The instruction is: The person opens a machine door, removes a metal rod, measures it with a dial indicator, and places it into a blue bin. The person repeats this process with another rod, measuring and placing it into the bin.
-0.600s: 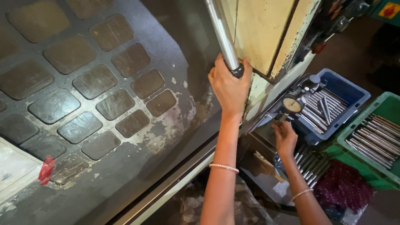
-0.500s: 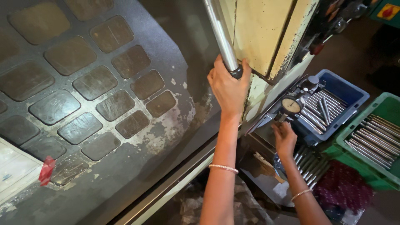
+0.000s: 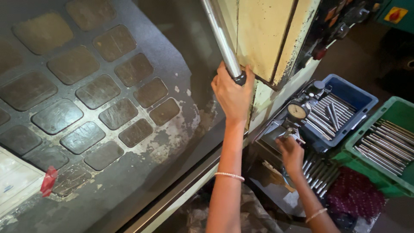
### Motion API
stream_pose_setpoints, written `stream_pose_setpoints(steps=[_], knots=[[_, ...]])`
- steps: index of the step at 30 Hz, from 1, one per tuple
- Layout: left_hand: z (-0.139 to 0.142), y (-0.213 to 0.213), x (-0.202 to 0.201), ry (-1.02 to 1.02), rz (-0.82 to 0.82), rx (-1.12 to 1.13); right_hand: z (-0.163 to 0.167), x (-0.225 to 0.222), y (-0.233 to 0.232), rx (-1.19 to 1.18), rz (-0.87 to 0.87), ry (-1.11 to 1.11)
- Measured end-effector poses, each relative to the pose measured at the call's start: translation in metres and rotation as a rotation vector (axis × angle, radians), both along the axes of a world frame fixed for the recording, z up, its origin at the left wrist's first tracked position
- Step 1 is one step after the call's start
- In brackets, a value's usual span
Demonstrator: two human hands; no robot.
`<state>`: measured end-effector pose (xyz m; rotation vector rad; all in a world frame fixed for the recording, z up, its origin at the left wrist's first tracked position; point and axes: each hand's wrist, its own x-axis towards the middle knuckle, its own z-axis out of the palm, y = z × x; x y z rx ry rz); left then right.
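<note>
Left hand (image 3: 232,92) clenched round steel lever handle (image 3: 221,36). Right hand (image 3: 291,152) grasping part under dial gauge (image 3: 297,111); blue bin (image 3: 351,92) of steel rods beside.

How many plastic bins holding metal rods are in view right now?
2. A blue bin sits behind the dial gauge, and a green bin sits beside it at the right edge. More rods lie loose below; further bins may be hidden out of frame.

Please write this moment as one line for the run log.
left hand: grips metal handle bar | right hand: at dial gauge | blue bin, green bin: metal rods
</note>
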<state>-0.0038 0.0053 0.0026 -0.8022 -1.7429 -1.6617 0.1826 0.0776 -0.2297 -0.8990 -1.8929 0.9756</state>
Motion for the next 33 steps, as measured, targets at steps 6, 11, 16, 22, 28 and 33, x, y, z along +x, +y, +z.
stream_pose_setpoints(steps=[6,11,16,22,28,33], knots=[[-0.001,0.0,-0.001,-0.003,-0.005,-0.012,-0.002,0.004,-0.008,-0.155,0.032,0.103],[0.001,0.0,-0.002,0.011,-0.003,-0.024,-0.011,0.006,-0.006,-0.171,0.004,0.038],[0.004,-0.001,-0.002,0.006,-0.011,-0.031,-0.009,0.003,-0.002,-0.078,0.027,0.076],[0.004,-0.002,-0.002,-0.001,-0.017,-0.031,0.002,-0.006,0.011,-0.026,0.014,0.053],[0.003,-0.001,-0.002,0.003,-0.018,-0.025,0.008,-0.013,0.019,-0.005,-0.018,0.059],[0.003,-0.001,-0.002,0.008,-0.025,-0.025,0.014,-0.015,0.02,-0.016,-0.029,0.058]])
